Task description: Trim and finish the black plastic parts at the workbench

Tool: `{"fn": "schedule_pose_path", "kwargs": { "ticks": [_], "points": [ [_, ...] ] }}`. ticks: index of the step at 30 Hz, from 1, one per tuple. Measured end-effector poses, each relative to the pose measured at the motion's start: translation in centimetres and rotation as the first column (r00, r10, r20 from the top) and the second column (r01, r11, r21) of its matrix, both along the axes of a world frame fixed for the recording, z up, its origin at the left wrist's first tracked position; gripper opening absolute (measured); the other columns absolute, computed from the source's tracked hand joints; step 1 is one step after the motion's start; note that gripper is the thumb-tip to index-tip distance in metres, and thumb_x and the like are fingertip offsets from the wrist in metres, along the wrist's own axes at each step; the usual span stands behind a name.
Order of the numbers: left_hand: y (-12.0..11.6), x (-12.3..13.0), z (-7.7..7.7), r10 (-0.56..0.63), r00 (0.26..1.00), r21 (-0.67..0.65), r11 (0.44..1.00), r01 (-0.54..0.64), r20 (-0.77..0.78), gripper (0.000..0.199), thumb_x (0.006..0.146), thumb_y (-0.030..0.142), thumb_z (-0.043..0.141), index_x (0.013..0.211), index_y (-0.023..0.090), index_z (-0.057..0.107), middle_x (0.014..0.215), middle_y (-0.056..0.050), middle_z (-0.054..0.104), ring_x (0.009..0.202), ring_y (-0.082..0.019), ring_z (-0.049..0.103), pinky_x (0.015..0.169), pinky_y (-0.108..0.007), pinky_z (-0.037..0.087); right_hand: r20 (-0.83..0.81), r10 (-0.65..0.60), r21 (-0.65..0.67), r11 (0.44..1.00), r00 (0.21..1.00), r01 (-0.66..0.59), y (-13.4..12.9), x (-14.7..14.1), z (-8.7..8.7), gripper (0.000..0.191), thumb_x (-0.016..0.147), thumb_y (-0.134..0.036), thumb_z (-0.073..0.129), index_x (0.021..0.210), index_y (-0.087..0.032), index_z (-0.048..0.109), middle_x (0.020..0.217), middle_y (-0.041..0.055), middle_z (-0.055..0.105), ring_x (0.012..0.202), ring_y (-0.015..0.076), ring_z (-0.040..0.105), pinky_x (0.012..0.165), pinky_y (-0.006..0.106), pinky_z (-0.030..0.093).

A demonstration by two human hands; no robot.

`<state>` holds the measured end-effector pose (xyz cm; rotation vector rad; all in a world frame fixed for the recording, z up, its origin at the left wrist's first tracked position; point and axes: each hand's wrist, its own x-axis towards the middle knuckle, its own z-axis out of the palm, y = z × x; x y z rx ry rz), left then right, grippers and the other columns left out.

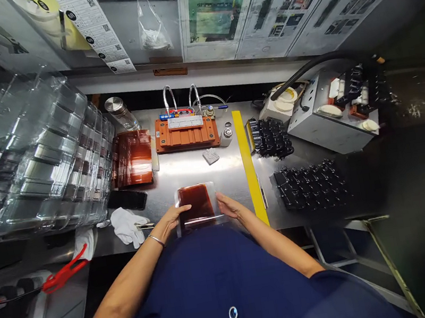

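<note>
Close to my body, at the front of the metal bench, is a flat dark red-brown film sheet [197, 200] with a clear border. My left hand [171, 219] grips its left edge, thumb lying across the top and the other fingers mostly hidden. At the opposite edge, my right hand [228, 206] holds the sheet with its fingers closed along the side. Beyond the sheet lies a small grey block [211, 156]. Farther back stands an orange-brown fixture [187, 137] with a white perforated strip and curved metal hoses.
Left are a stack of clear plastic trays [34, 155], red-brown film sheets [133, 158], a glass jar [121, 114], a phone [127, 200] and white gloves [127, 227]. A yellow strip [250, 166] runs before black molded trays [309, 186] and a grey machine box [330, 124].
</note>
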<state>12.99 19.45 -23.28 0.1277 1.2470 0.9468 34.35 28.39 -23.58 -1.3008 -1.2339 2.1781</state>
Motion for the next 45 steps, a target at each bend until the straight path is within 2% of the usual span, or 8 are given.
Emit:
{"fn": "schedule_pose_path", "kwargs": {
  "ticks": [7,14,18,24,28,33,40,45],
  "points": [
    [-0.6,1.4,-0.6,-0.009,1.000,0.007,1.000,0.009,0.028,0.057,0.040,0.015,0.086,0.094,0.011,0.069,0.093,-0.012,0.074,0.084,-0.025,0.069,0.082,-0.038,0.053,0.369,-0.128,0.167,0.983,0.920,0.070,-2.7,-2.6,-1.8,0.050,0.055,-0.031,0.078,0.092,-0.020,0.046,0.078,-0.0022,0.062,0.075,0.0168,0.060,0.073,0.033,0.050],
    [0.9,0.3,-2.7,0.033,0.999,0.024,0.999,-0.033,-0.028,0.061,0.031,0.017,0.088,0.088,0.012,0.067,0.084,-0.009,0.074,0.080,-0.025,0.068,0.081,-0.038,0.051,0.561,0.083,0.218,0.945,0.823,-0.244,0.7,-2.8,-0.8,0.039,0.048,-0.020,0.079,0.078,-0.020,0.055,0.067,-0.0036,0.060,0.068,0.0173,0.059,0.065,0.030,0.048],
    [0.8,0.3,-2.8,0.045,0.998,0.016,0.999,-0.045,-0.031,0.058,0.033,0.021,0.088,0.085,0.014,0.066,0.080,-0.008,0.073,0.073,-0.022,0.067,0.077,-0.036,0.052,0.680,0.161,0.287,0.839,0.716,-0.462,8.0,-3.0,2.7,0.028,0.047,-0.019,0.083,0.065,-0.020,0.062,0.065,0.0014,0.064,0.071,0.0219,0.062,0.068,0.031,0.047],
    [0.7,0.6,-2.1,0.054,0.998,0.006,0.999,-0.054,-0.027,0.058,0.035,0.024,0.089,0.087,0.016,0.065,0.080,-0.007,0.072,0.076,-0.025,0.068,0.077,-0.038,0.052,0.806,-0.151,0.519,0.645,0.572,-0.561,24.2,-5.8,8.2,0.029,0.092,-0.027,0.042,0.108,-0.019,0.065,0.115,0.0155,0.062,0.110,0.0289,0.054,0.089,0.039,0.040],
    [0.4,0.8,-2.6,0.079,0.997,0.007,0.997,-0.079,-0.022,0.060,0.037,0.025,0.088,0.092,0.017,0.065,0.085,-0.006,0.073,0.086,-0.025,0.067,0.086,-0.039,0.049,0.844,-0.229,0.523,0.544,0.484,-0.655,32.0,-7.3,8.8,0.034,0.092,-0.014,0.038,0.115,-0.012,0.062,0.125,0.0224,0.054,0.117,0.0286,0.048,0.091,0.038,0.039],
    [0.5,0.6,-3.4,0.082,0.997,0.004,0.997,-0.082,0.009,0.062,0.037,0.022,0.088,0.095,0.017,0.065,0.091,-0.007,0.072,0.090,-0.026,0.066,0.091,-0.041,0.045,0.900,-0.191,0.436,0.461,0.393,-0.773,36.9,-7.7,7.4,0.031,0.087,-0.005,0.041,0.100,-0.006,0.069,0.109,0.0260,0.061,0.108,0.0289,0.055,0.086,0.039,0.042],
    [0.7,0.1,-3.0,0.055,0.998,-0.033,0.998,-0.054,0.006,0.058,0.040,0.019,0.086,0.094,0.016,0.065,0.087,-0.007,0.072,0.085,-0.026,0.065,0.087,-0.041,0.046,0.897,-0.243,0.441,0.439,0.369,-0.783,36.5,-8.1,7.8,0.039,0.088,-0.005,0.034,0.116,-0.006,0.062,0.114,0.0266,0.060,0.112,0.0322,0.051,0.087,0.044,0.042],
    [0.8,0.2,-2.6,0.051,0.998,-0.033,0.998,-0.052,-0.025,0.054,0.040,0.021,0.085,0.091,0.017,0.066,0.087,-0.008,0.072,0.085,-0.026,0.066,0.086,-0.040,0.047,0.844,-0.223,0.536,0.395,0.489,-0.746,26.8,-6.8,7.2,0.040,0.095,-0.026,0.035,0.128,-0.017,0.055,0.125,0.0161,0.057,0.115,0.0282,0.049,0.092,0.040,0.042]
  ]
}}
